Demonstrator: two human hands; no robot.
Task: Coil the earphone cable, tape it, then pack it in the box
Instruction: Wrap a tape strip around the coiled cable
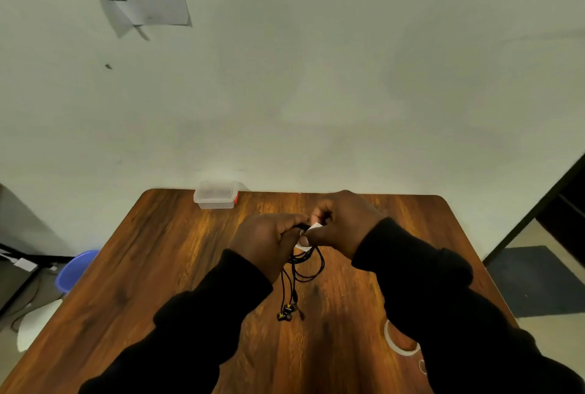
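Evidently the coiled earphone cable (305, 262) is gripped above the bench (177, 254) by the left hand (269, 241) so its loops stay bunched. White tape (308, 235) is pinched by the right hand (340, 226) fingers (318, 214) against the bundle, seemingly for wrapping. The box (216, 194) is kept at the far edge.

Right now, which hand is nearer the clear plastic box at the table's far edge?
Left. The left hand lies closer below the box; the right hand sits farther off to its right.

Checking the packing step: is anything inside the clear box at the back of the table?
The box looks closed with its lid on; through the cloudy plastic nothing clear shows. Its floor cannot be made out.
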